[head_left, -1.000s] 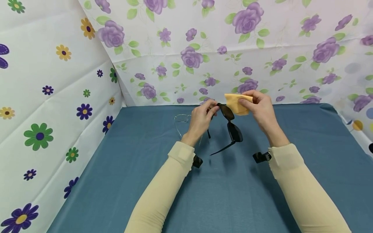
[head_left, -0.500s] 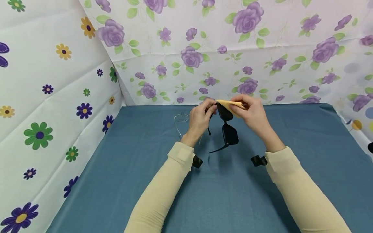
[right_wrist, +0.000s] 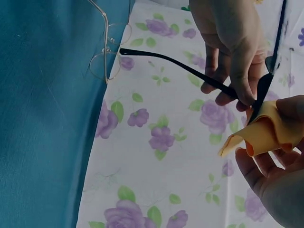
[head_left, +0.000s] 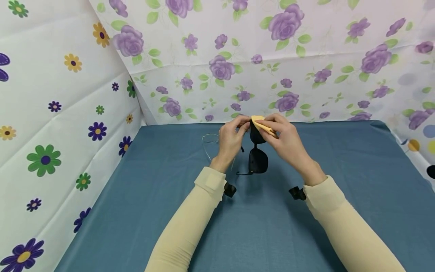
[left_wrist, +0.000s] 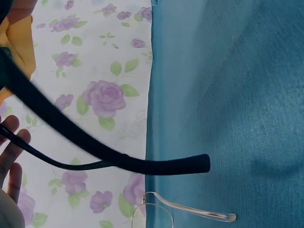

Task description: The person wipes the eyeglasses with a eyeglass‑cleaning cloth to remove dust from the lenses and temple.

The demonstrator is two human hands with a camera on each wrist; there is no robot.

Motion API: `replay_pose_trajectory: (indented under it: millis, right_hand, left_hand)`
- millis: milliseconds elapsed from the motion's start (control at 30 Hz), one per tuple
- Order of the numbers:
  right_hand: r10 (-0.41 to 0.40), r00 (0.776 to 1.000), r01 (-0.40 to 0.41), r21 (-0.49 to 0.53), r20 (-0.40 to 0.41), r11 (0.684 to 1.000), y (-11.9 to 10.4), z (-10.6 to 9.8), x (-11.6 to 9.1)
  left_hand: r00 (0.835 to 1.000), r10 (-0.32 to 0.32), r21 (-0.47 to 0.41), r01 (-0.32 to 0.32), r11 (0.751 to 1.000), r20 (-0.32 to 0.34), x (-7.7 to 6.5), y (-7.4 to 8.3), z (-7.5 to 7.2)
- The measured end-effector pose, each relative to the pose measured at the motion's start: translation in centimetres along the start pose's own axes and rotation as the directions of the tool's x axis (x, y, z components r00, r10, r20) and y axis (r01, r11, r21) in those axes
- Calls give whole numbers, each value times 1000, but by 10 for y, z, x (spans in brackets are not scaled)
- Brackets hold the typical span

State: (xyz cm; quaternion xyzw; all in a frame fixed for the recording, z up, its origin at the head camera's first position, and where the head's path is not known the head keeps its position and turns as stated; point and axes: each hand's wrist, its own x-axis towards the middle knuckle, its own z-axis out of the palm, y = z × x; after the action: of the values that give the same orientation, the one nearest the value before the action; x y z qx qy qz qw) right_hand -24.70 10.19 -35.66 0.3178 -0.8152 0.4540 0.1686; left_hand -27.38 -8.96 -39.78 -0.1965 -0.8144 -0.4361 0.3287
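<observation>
My left hand (head_left: 229,141) pinches a pair of black sunglasses (head_left: 258,161) near one hinge, holding them up over the table so that the lenses hang one below the other. In the right hand (head_left: 286,140) is a folded yellow cloth (head_left: 264,125), pinched between thumb and fingers and laid against the upper lens, which it partly covers. The right wrist view shows the cloth (right_wrist: 266,135) folded over the frame's edge, close to the left fingertips (right_wrist: 245,97). One dark temple arm (left_wrist: 71,128) crosses the left wrist view, its tip free.
Thin metal-framed eyeglasses (right_wrist: 105,33) lie on the blue tablecloth (head_left: 163,196) behind the left hand, partly hidden by it in the head view. A flowered white curtain (head_left: 190,75) rises at the table's far edge, another (head_left: 68,113) along the left.
The right hand has brought the cloth leftward from beside the sunglasses onto the upper lens. The sunglasses have turned and swung slightly left, while the left hand keeps its pinch.
</observation>
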Motion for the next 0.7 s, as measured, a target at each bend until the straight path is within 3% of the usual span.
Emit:
replay_pose_trajectory:
  millis: [167,400,700]
  right_hand:
    - [-27,999,27,-6,19,1000,-2,2,0]
    - [-70,997,71,-18,35,997,-1,2,-2]
    - [-114,991,117,-29,73,993,-2,1,-5]
  left_hand:
    - [1000,29,2,-29,1000,-12,0,2,-2]
    - [999,41,71,-40,997,-1,-3,4,-5]
    - [999,15,69,-11,998,-46,-5,2,-6]
